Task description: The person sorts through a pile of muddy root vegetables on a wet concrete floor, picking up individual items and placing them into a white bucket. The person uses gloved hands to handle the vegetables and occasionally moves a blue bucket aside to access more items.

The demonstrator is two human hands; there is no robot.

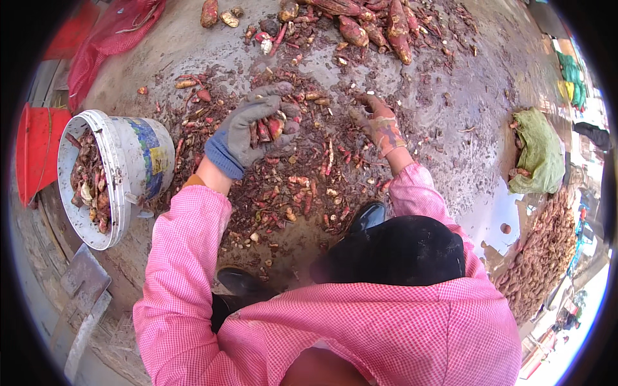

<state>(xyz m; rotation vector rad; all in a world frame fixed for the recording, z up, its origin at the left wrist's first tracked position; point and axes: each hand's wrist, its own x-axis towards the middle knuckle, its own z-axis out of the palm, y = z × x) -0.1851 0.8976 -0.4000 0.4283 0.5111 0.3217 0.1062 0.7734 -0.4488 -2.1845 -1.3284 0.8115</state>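
Observation:
My left hand [256, 128], in a grey work glove with a blue cuff, is closed around several small red-skinned root pieces [270, 129]. To its right, my right hand [379, 118] wears a thin patterned orange and brown glove; its fingers are apart and curved over the debris, with nothing visible in them. Broken sweet potato roots and scraps [299, 190] lie scattered on the wet ground below and between the hands. Large red-skinned sweet potatoes [398, 31] are heaped beyond them. A white plastic bucket [149, 149] lies on its side at the left with root scraps inside.
Behind the white bucket is a red bucket [41, 149], with a red mesh sack [116, 41] above. A flat metal blade [86, 277] lies lower left. At the right are a green sack [540, 152] and a large spread of roots [540, 255]. My boots [369, 216] stand among scraps.

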